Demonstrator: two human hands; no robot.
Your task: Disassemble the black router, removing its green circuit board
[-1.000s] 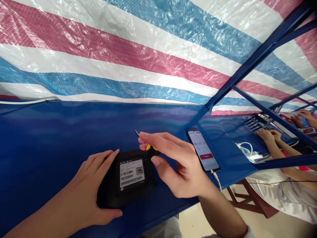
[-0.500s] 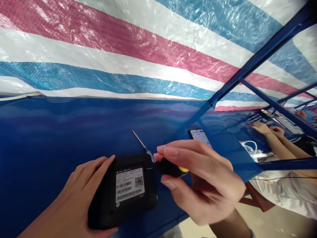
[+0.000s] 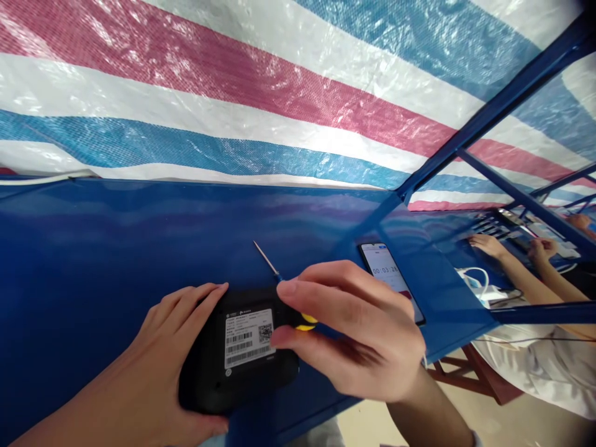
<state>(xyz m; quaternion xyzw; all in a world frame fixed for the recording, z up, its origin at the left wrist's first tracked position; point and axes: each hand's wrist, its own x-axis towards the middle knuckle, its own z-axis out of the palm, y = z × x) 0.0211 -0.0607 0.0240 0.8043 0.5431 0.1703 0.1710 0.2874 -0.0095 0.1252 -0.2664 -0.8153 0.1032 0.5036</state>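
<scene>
A black box-shaped device (image 3: 239,354) with a white barcode label (image 3: 248,336) lies on the blue table (image 3: 93,248), near its front edge. My left hand (image 3: 158,366) rests against the device's left side, fingers curved round its top corner. My right hand (image 3: 354,335) is closed on a small screwdriver (image 3: 274,273) with a black and yellow handle. Its thin metal shaft points up and to the left, just above the device's upper right corner.
A phone (image 3: 388,276) showing a timer lies on the table to the right of my right hand, with a cable at its near end. A striped plastic tarp (image 3: 233,93) hangs behind the table. Further right, another person's hands (image 3: 488,245) work at a neighbouring bench.
My right hand took the screwdriver up from the table, drew it toward me, then moved it left over the device's upper right corner. My left hand stayed on the device.
</scene>
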